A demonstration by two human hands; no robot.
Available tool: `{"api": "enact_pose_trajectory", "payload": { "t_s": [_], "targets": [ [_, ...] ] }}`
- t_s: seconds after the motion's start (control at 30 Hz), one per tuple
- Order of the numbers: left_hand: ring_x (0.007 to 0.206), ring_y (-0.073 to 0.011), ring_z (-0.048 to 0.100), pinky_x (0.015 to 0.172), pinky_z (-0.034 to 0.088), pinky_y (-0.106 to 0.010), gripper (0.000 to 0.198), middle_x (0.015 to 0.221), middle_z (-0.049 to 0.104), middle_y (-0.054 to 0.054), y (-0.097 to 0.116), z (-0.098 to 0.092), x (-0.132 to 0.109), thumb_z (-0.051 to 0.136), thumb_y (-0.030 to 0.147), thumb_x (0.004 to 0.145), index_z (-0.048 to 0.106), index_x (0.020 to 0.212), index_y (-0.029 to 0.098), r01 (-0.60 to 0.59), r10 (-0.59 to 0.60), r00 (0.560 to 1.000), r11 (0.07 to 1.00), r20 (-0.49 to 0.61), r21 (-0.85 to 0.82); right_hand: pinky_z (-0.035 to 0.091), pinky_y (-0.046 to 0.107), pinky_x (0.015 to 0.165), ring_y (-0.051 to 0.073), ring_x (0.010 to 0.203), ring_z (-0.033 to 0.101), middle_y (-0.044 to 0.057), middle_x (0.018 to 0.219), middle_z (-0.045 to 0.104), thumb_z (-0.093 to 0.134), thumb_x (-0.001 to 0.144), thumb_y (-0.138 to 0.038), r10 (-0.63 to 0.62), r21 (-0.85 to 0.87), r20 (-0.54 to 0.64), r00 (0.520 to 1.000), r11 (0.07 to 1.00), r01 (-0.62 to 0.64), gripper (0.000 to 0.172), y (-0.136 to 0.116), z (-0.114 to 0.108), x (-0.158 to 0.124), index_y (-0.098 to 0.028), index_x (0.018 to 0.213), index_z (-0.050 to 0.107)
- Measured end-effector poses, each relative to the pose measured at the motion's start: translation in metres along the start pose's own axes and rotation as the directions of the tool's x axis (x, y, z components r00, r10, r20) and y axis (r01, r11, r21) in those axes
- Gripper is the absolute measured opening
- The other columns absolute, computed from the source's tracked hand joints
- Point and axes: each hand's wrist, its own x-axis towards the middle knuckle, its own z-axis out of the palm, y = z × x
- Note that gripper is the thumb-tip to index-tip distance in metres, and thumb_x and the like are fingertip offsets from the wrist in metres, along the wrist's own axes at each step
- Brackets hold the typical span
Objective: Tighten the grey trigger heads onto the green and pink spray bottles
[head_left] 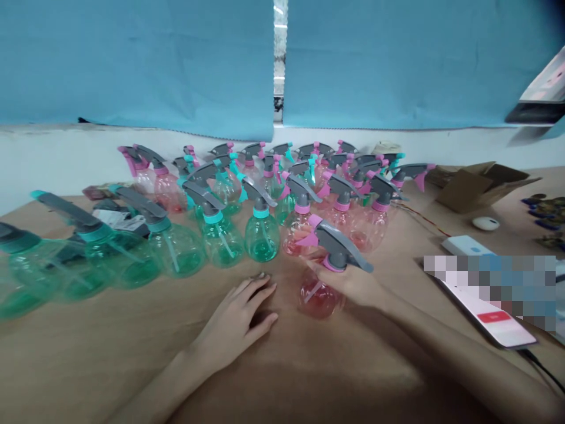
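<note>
My right hand (348, 282) is wrapped round the neck of a pink spray bottle (320, 300), whose grey trigger head with a pink nozzle and lever rises above my fingers. The bottle stands upright on the wooden table (132, 359). Flat on the tabletop rests my left hand (241, 318), fingers stretched out, holding nothing. Just beyond it is a green spray bottle (262, 238) with a turquoise collar. Another pink spray bottle (298, 224) is right behind the held one.
Green spray bottles (176, 250) line the left, and several more pink and green ones crowd toward the wall. On the right are an open cardboard box (468, 188), a white mouse-like object (485, 223), a white adapter (468, 244) and a phone (485, 315) on a cable. Blue curtains (141, 65) hang behind.
</note>
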Motion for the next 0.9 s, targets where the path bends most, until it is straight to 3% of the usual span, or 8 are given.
{"api": "enact_pose_trajectory", "payload": {
  "t_s": [0.4, 0.9],
  "targets": [
    [0.125, -0.0247, 0.04, 0.103, 0.033, -0.043, 0.044, 0.137, 0.045, -0.008, -0.002, 0.001, -0.001, 0.048, 0.038, 0.091, 0.044, 0.131, 0.02, -0.002, 0.002, 1.0, 1.0, 0.005, 0.004, 0.053, 0.039, 0.082, 0.021, 0.087, 0.065, 0.005, 0.091, 0.068, 0.055, 0.08, -0.031, 0.036, 0.01, 0.026, 0.999, 0.999, -0.036, 0.017, 0.006, 0.002, -0.001, -0.022, 0.093, 0.06],
    [0.125, -0.0235, 0.04, 0.103, 0.033, -0.042, 0.043, 0.137, 0.045, -0.007, -0.001, 0.0, -0.001, 0.047, 0.038, 0.091, 0.044, 0.131, 0.021, 0.014, -0.015, 1.0, 1.0, 0.014, 0.014, 0.053, 0.035, 0.077, 0.019, 0.079, 0.065, 0.002, 0.085, 0.067, 0.055, 0.078, -0.03, 0.033, 0.043, 0.01, 0.999, 0.998, -0.034, 0.012, -0.004, 0.001, 0.0, -0.024, 0.086, 0.059]
  ]
}}
